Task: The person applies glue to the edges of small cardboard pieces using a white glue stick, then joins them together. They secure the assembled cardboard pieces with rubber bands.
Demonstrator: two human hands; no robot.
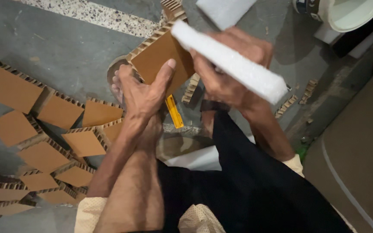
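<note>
My left hand (142, 88) grips a brown honeycomb cardboard piece (158, 54) by its lower edge, thumb up against its face. My right hand (232, 71) holds a long white foam strip (229, 60) that lies across the cardboard's right side, slanting from upper left to lower right. Both hands are raised above my knees and dark trousers. A yellow utility knife (174, 111) lies on the floor just below the hands, partly hidden by my left wrist.
Several cut honeycomb cardboard squares (48, 125) lie heaped on the grey concrete floor at left. My sandalled foot (116, 82) rests behind the left hand. Another white foam piece (225, 11) and a white bucket (350, 13) are at the top; a brown board (359, 151) stands at right.
</note>
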